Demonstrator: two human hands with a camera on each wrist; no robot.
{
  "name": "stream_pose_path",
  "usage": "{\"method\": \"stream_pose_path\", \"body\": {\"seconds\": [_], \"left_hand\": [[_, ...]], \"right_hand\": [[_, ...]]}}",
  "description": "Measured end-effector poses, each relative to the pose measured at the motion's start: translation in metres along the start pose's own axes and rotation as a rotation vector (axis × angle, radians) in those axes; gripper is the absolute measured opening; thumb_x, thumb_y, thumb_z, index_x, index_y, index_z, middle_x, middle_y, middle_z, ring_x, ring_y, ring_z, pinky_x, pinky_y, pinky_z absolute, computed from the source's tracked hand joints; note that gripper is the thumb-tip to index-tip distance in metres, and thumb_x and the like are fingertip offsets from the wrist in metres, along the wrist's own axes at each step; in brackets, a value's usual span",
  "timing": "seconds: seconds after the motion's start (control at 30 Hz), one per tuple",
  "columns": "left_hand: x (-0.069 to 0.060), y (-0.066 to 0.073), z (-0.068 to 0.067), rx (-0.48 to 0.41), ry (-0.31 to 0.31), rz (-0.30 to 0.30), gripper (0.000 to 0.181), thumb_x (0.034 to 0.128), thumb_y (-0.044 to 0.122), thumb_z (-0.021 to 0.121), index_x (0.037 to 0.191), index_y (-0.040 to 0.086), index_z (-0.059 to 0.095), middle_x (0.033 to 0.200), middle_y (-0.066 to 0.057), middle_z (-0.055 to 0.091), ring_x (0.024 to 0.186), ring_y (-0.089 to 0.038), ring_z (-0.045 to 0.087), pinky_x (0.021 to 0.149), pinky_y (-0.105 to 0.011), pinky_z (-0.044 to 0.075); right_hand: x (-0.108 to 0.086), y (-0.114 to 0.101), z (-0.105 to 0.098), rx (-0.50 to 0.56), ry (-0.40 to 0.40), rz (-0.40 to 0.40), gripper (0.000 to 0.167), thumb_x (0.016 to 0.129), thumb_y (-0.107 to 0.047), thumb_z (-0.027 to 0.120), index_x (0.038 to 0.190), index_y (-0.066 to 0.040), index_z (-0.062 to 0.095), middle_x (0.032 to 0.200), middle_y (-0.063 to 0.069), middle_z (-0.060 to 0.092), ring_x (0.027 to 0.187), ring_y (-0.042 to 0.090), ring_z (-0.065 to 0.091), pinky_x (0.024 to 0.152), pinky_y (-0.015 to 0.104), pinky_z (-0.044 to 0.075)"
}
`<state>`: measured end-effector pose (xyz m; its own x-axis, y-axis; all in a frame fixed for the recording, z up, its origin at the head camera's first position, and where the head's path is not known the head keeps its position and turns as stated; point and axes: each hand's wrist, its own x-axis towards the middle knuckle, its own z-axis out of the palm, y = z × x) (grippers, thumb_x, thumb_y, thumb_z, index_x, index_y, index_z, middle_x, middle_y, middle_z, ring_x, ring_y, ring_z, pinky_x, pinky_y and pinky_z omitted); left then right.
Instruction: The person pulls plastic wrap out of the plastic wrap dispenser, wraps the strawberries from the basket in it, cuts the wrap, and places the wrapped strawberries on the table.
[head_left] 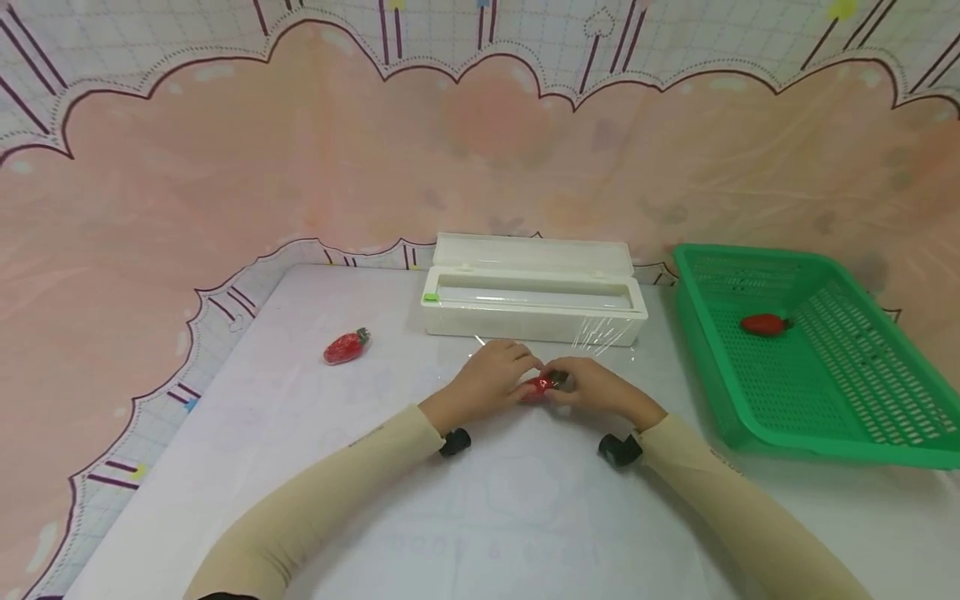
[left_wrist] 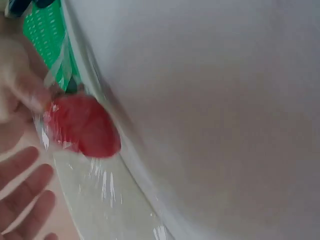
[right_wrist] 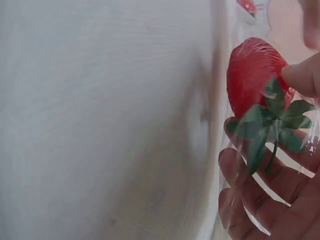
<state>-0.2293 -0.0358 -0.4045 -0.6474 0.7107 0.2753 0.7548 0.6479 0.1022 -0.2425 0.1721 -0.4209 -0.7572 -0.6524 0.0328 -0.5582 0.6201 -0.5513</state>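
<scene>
In the head view a red strawberry (head_left: 537, 389) with green leaves is between the two hands, in front of the cling film dispenser. Clear film wraps its surface, plain in the left wrist view on the strawberry (left_wrist: 85, 125). My right hand (head_left: 600, 390) holds it: fingers (right_wrist: 237, 167) lie behind and under the leaf end, and a thumb presses its side. My left hand (head_left: 487, 379) arches close by the tip, its fingers (left_wrist: 30, 192) spread and apart from the fruit in its wrist view. The left thumb's contact is unclear.
Behind the hands stands a white cling film dispenser (head_left: 534, 323), lid raised, with film over its front right. A wrapped strawberry (head_left: 347, 346) lies at left on the white table (head_left: 480, 533). At right, a green basket (head_left: 738, 408) holds a red strawberry (head_left: 765, 325).
</scene>
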Motion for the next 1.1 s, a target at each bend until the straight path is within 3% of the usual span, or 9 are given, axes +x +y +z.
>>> {"method": "stream_pose_path", "body": {"seconds": [0.07,0.17,0.3,0.5,0.7,0.8,0.93,1.1], "left_hand": [[0.001,0.003,0.000,0.077,-0.004,0.030,0.035,0.0853,0.035,0.067,0.113,0.014,0.063,0.107,-0.001,0.066,0.108,-0.021,0.058,0.099,-0.036,0.042],[0.002,0.006,0.002,0.099,-0.044,-0.001,0.038,0.0838,0.038,0.068,0.113,0.014,0.063,0.106,0.000,0.067,0.106,-0.020,0.058,0.098,-0.036,0.041],[0.004,0.005,0.005,0.065,-0.092,-0.056,0.032,0.0842,0.036,0.068,0.108,0.015,0.065,0.100,0.001,0.068,0.100,-0.018,0.059,0.094,-0.034,0.042],[0.009,0.002,0.010,0.006,-0.159,-0.075,0.027,0.0822,0.032,0.071,0.103,0.016,0.066,0.095,0.004,0.067,0.092,-0.015,0.060,0.091,-0.033,0.043],[0.016,-0.003,0.014,-0.065,-0.180,-0.077,0.027,0.0808,0.031,0.073,0.102,0.017,0.068,0.090,0.005,0.066,0.082,-0.010,0.057,0.087,-0.032,0.046],[0.018,-0.004,0.015,-0.084,-0.176,-0.064,0.026,0.0808,0.031,0.073,0.102,0.016,0.069,0.091,0.004,0.067,0.083,-0.010,0.059,0.086,-0.031,0.046],[0.021,-0.007,0.016,-0.118,-0.171,-0.066,0.026,0.0831,0.033,0.070,0.101,0.014,0.070,0.086,0.003,0.067,0.078,-0.010,0.058,0.080,-0.028,0.047],[0.022,-0.010,0.017,-0.187,-0.196,-0.128,0.030,0.0845,0.034,0.067,0.105,0.012,0.070,0.091,0.002,0.069,0.080,-0.009,0.058,0.077,-0.025,0.047]], "right_hand": [[0.000,0.002,-0.002,0.012,-0.003,0.001,0.026,0.087,-0.013,0.063,0.109,0.001,0.062,0.098,0.008,0.068,0.087,0.015,0.059,0.076,0.028,0.050],[-0.001,0.003,-0.005,0.061,-0.020,0.018,0.026,0.090,-0.016,0.060,0.111,0.000,0.062,0.100,0.009,0.068,0.088,0.016,0.059,0.073,0.026,0.049],[-0.003,0.005,-0.007,0.138,-0.024,0.039,0.028,0.088,-0.016,0.063,0.113,-0.003,0.061,0.099,0.009,0.068,0.087,0.015,0.061,0.074,0.026,0.050],[-0.006,0.008,-0.011,0.187,0.010,0.061,0.027,0.083,-0.009,0.069,0.108,-0.003,0.061,0.094,0.011,0.069,0.079,0.014,0.063,0.065,0.023,0.051],[0.000,0.012,-0.012,0.247,0.048,0.103,0.011,0.083,-0.003,0.067,0.093,-0.001,0.064,0.095,0.016,0.066,0.069,0.013,0.062,0.059,0.022,0.050],[0.002,0.012,-0.009,0.245,0.091,0.135,0.009,0.082,-0.004,0.069,0.086,-0.001,0.061,0.093,0.016,0.065,0.067,0.011,0.060,0.055,0.021,0.047],[0.002,0.007,-0.008,0.195,0.208,0.192,0.019,0.078,-0.004,0.073,0.077,-0.004,0.054,0.093,0.014,0.063,0.073,0.017,0.063,0.058,0.023,0.046],[0.004,0.004,-0.006,0.086,0.279,0.148,0.015,0.078,-0.005,0.073,0.075,-0.004,0.058,0.089,0.013,0.062,0.082,0.025,0.064,0.066,0.029,0.052]]}}
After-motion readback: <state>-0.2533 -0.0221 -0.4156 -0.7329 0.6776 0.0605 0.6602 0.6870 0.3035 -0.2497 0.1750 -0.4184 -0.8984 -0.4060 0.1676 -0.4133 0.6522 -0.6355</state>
